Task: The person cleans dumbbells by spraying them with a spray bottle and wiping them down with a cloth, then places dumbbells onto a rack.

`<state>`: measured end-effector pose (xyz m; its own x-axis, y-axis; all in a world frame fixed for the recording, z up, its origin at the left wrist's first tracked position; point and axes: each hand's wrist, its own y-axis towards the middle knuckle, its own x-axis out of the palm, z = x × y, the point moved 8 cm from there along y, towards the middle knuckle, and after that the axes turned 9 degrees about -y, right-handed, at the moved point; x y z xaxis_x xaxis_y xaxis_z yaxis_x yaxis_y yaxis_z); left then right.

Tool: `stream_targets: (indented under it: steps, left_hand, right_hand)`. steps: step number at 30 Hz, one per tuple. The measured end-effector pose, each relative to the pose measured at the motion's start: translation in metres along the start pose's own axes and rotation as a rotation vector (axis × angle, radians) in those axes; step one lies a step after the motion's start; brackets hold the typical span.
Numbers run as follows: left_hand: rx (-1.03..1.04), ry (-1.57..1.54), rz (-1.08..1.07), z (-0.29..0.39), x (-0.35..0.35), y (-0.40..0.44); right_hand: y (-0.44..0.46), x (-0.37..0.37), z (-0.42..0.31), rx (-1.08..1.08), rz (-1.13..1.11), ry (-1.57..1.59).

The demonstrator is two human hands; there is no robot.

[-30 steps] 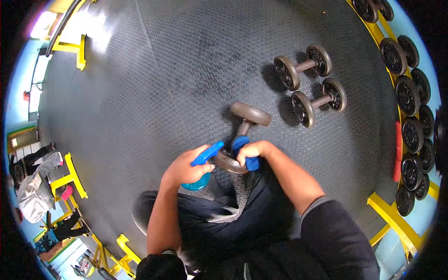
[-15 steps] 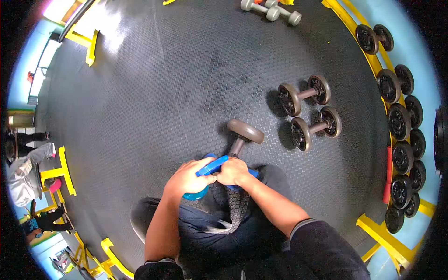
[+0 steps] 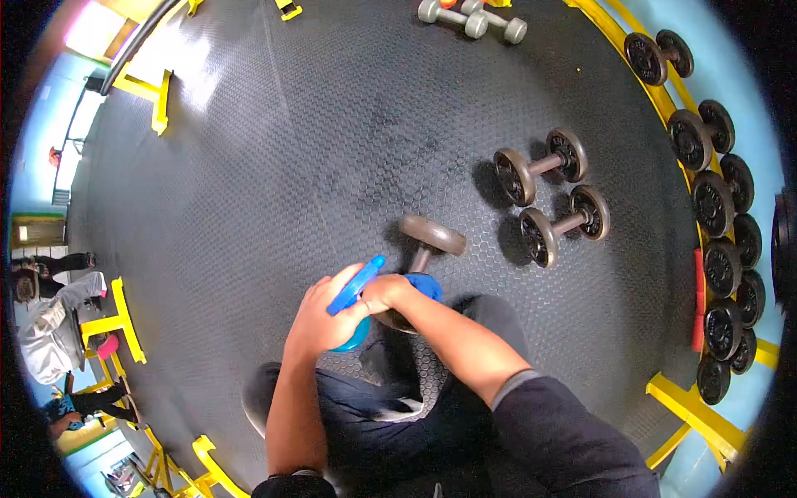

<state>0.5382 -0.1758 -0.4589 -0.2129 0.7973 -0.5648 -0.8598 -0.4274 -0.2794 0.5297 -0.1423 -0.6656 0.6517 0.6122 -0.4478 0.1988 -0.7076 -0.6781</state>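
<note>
My left hand [image 3: 320,314] is closed around what looks like a spray bottle, with a long blue head [image 3: 357,286] tilted up to the right and a teal body [image 3: 355,336] showing below the palm. Against it, my right hand [image 3: 384,293] is closed on a blue cloth [image 3: 426,286], which pokes out past the knuckles; its fingers are partly hidden. Beneath my right hand a brown dumbbell [image 3: 432,235] lies on the floor between my legs. Its far head and handle show, while the near head is mostly covered.
Two brown dumbbells [image 3: 541,166] [image 3: 564,226] lie to the right on the black rubber floor [image 3: 207,216]. Grey dumbbells [image 3: 473,21] lie at the far end. A yellow rack [image 3: 693,415] with several dumbbells lines the right wall. People [image 3: 58,315] are at the left edge.
My hands have shifted slightly left, and the blue head now points more steeply upward. The right hand has moved up and left, uncovering part of the dumbbell's near head.
</note>
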Motion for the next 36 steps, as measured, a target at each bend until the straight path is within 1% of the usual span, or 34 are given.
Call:
stream_targets:
  steps: [2,3,4,5,6,8,9,10,11,12,13,14,15,16,18,19,20,22,23,24,26,27,28,30,31,32,34,35,36]
  left_hand:
    - [-0.057,-0.161,-0.011,0.005,-0.005,0.004]
    - [-0.083,-0.233,-0.013,0.012,-0.007,0.003]
    - [-0.070,-0.219,-0.017,0.019,-0.009,0.005]
    - [-0.097,-0.274,-0.035,0.021,-0.009,0.004]
    - [-0.129,-0.333,-0.055,0.020,-0.008,0.001]
    - [-0.117,-0.344,-0.045,0.010,-0.006,0.001]
    - [-0.095,-0.305,-0.044,0.002,-0.006,0.001]
    - [-0.076,-0.269,-0.045,-0.002,-0.004,0.000]
    - [-0.078,-0.284,-0.051,-0.001,-0.002,0.001]
    - [-0.114,-0.256,-0.051,0.000,-0.003,0.004]
    - [-0.147,-0.221,-0.053,0.000,-0.003,0.007]
    - [-0.148,-0.217,-0.058,-0.001,-0.003,0.009]
    - [-0.124,-0.183,-0.046,-0.002,-0.003,0.009]
    - [-0.100,-0.150,-0.035,-0.002,-0.004,0.010]
    - [-0.116,-0.165,-0.065,-0.004,0.000,0.009]
    - [-0.119,-0.179,-0.084,-0.003,0.002,0.010]
    - [-0.117,-0.175,-0.088,-0.002,0.004,0.009]
    - [-0.140,-0.129,-0.095,-0.005,0.004,0.009]
    - [-0.138,-0.125,-0.090,-0.004,0.001,0.008]
    - [-0.150,-0.129,-0.084,-0.004,0.000,0.006]
    - [-0.157,-0.147,-0.070,-0.004,0.001,0.004]
    - [-0.166,-0.128,-0.069,-0.007,0.003,0.003]
    - [-0.175,-0.107,-0.064,-0.010,0.003,0.005]
    - [-0.136,-0.114,-0.045,-0.009,0.004,0.006]
    - [-0.104,-0.115,-0.045,-0.007,0.005,0.004]
    - [-0.113,-0.113,-0.039,-0.008,0.004,0.002]
    - [-0.172,-0.062,-0.040,-0.009,0.005,0.001]
    - [-0.181,-0.063,-0.038,-0.004,0.005,0.000]
    - [-0.231,-0.057,-0.093,0.002,0.008,0.000]
  right_hand:
    - [-0.012,-0.020,0.006,0.225,-0.043,0.051]
    - [-0.002,-0.024,0.006,0.226,-0.024,0.057]
    - [0.012,-0.012,0.004,0.211,-0.170,-0.001]
    - [0.022,0.004,0.002,0.192,-0.324,-0.056]
    - [0.014,0.000,-0.004,0.188,-0.321,-0.046]
    - [-0.021,-0.029,-0.007,0.211,-0.112,-0.032]
    - [-0.030,-0.033,-0.010,0.227,0.221,-0.008]
    - [-0.049,-0.029,-0.018,0.193,0.308,-0.110]
    - [-0.076,-0.026,-0.021,0.128,0.423,-0.137]
    - [-0.101,-0.019,-0.017,0.106,0.595,-0.141]
    - [-0.128,-0.012,-0.006,0.062,0.695,-0.098]
    - [-0.163,-0.020,0.008,0.014,0.804,0.058]
    - [-0.171,-0.006,0.040,0.079,0.812,0.332]
    - [-0.170,0.020,0.080,0.358,0.604,0.472]
    - [-0.159,0.020,0.087,0.316,0.369,0.336]
    - [-0.134,0.031,0.083,0.206,0.147,0.333]
    - [-0.112,0.042,0.082,0.094,0.020,0.373]
    - [-0.116,0.036,0.076,0.090,-0.353,0.444]
    - [-0.111,0.042,0.076,0.017,-0.298,0.635]
    - [-0.102,0.049,0.079,0.016,-0.300,0.623]
    - [-0.091,0.060,0.092,0.085,-0.264,0.674]
    - [-0.090,0.057,0.095,0.131,-0.174,0.696]
    - [-0.101,0.044,0.086,0.135,-0.172,0.680]
    - [-0.120,0.005,0.078,0.235,0.123,0.192]
    - [-0.131,-0.008,0.074,0.200,0.349,0.235]
    - [-0.147,-0.012,0.081,0.203,0.464,0.492]
    - [-0.176,-0.027,0.094,0.253,0.871,0.948]
    - [-0.170,-0.022,0.092,0.251,0.862,0.948]
    - [-0.174,-0.027,0.093,0.387,1.041,0.689]
